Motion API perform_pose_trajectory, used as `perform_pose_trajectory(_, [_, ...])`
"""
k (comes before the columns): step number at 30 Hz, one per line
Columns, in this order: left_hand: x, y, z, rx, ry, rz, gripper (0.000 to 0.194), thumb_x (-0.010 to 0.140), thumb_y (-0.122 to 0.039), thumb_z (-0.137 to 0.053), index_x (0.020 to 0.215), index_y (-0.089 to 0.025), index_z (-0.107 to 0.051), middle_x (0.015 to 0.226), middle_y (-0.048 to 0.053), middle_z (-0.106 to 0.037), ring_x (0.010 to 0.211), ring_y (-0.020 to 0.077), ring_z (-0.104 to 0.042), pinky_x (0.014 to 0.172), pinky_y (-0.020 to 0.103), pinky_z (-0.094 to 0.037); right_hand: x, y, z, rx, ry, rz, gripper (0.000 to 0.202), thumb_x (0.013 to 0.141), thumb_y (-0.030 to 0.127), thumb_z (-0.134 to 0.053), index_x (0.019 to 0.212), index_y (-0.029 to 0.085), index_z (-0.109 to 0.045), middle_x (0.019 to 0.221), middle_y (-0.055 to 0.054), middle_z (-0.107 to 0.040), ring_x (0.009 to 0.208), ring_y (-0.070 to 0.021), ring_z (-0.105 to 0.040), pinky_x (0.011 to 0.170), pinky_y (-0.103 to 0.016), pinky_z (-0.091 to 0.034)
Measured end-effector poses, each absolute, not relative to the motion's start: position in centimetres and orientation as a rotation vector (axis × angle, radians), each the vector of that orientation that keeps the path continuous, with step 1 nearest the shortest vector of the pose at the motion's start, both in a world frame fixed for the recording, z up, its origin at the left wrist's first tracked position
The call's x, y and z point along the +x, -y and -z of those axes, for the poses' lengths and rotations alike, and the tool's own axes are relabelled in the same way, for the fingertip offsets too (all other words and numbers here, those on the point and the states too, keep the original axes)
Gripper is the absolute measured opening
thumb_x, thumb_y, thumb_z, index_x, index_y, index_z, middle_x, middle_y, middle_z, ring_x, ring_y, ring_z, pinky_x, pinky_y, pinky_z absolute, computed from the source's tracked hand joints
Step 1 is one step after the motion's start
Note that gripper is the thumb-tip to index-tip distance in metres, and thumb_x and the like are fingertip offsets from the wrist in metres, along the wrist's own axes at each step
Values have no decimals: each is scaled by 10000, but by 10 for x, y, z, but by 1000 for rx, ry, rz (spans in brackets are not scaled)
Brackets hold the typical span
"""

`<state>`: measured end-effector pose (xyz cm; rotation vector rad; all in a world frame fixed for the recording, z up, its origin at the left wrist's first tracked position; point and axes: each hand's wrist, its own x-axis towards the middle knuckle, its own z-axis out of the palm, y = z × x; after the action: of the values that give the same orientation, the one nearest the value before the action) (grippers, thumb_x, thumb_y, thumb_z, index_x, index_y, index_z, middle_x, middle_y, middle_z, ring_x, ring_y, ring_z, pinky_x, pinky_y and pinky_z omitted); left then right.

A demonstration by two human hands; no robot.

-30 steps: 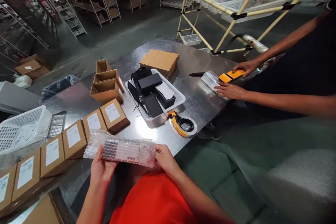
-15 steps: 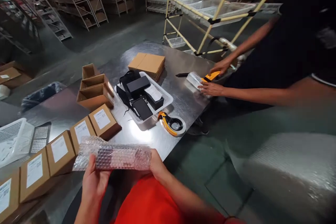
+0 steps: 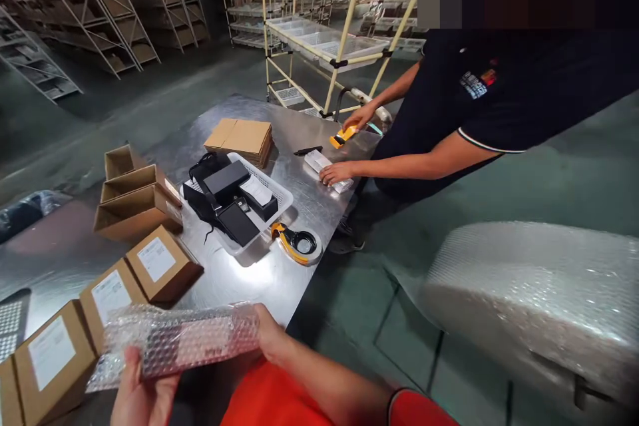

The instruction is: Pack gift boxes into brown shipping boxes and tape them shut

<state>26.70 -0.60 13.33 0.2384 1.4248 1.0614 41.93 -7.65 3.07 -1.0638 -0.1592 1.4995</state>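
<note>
A bubble-wrapped package point(image 3: 194, 339), with something dark and a pale label showing through the wrap, is held level between my two hands. My left hand point(image 3: 144, 386) grips its left part, thumb on top. Around its right end my right hand point(image 3: 269, 336) is closed, with the fingertips hidden behind the wrap. Just beyond the package stand cardboard boxes point(image 3: 172, 279) bearing white labels. A yellow tape dispenser point(image 3: 292, 245) lies near the table edge, beside a white basket point(image 3: 287, 196) of black boxes and a pouch.
Open cartons point(image 3: 134, 206) and a stack of flat cardboard point(image 3: 239, 136) sit on the metal table point(image 3: 279, 293). Across it, a co-worker's hand point(image 3: 337, 173) rests on a small wrapped package; the other hand holds a yellow tape dispenser point(image 3: 343, 136). A bubble-wrap roll point(image 3: 539, 279) stands at right.
My view has swung right, so table items appear further left. The wrapped package stays in both my hands, its left end now slightly lower. The co-worker's dispenser has moved away from their small package.
</note>
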Motion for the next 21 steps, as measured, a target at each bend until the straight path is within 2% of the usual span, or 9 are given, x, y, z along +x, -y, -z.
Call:
perform_pose_trajectory(3, [261,6,-127,266,-1434,-1076,394,978,-240,-321,1267,-256,-588,799,-8,-737,660,122,-666,694,244,-586,418,78,-26,-1015,190,-1542,655,453,384,-885,1048,168,-718,780,-5,-699,746,-181,-616,821,-350,-470])
perform_pose_trajectory(5, [258,8,-126,270,-1438,-1083,378,973,-258,-347,1253,-261,-601,812,-6,-741,688,124,-677,681,226,-587,415,78,-25,-988,231,-1544,791,389,344,-914,1134,202,-687,853,1,-709,800,-189,-618,895,-371,-447])
perform_pose_trajectory(6, [257,9,-125,270,-1439,-1081,365,969,-266,-364,1238,-267,-611,811,-9,-742,686,125,-680,662,219,-589,414,78,-25,-982,256,-1536,770,388,354,-917,1112,212,-698,845,8,-707,800,-192,-617,900,-375,-445])
perform_pose_trajectory(10, [255,11,-126,271,-1439,-1041,352,960,-230,-382,1205,-278,-630,808,-11,-746,652,138,-687,606,240,-601,412,79,-34,-979,353,-1466,452,469,431,-888,834,200,-758,709,24,-673,705,-173,-595,789,-339,-480])
perform_pose_trajectory(13, [256,11,-127,264,-1447,-1060,336,949,-186,-402,1175,-247,-643,781,-8,-741,637,133,-684,611,238,-603,411,82,-40,-976,347,-1495,384,524,486,-853,720,176,-740,636,15,-647,644,-155,-577,713,-317,-490])
perform_pose_trajectory(16, [260,9,-131,206,-1453,-1122,265,934,-142,-438,1022,-196,-682,705,-24,-714,594,101,-663,594,193,-587,405,86,-42,-985,275,-1480,387,574,529,-813,715,180,-726,655,-4,-665,661,-173,-596,705,-333,-505])
perform_pose_trajectory(19, [268,5,-132,115,-1476,-1267,202,912,-103,-487,845,-161,-668,657,-45,-683,540,61,-623,554,136,-547,399,91,-38,-1028,145,-1368,410,547,480,-831,811,187,-718,724,-20,-693,717,-198,-621,737,-346,-510])
perform_pose_trajectory(21, [271,2,-129,89,-1475,-1347,173,893,-89,-521,798,-145,-655,674,-41,-681,554,53,-616,573,131,-538,396,92,-36,-1058,89,-1325,424,545,446,-829,862,194,-701,773,-28,-699,747,-207,-629,753,-347,-507])
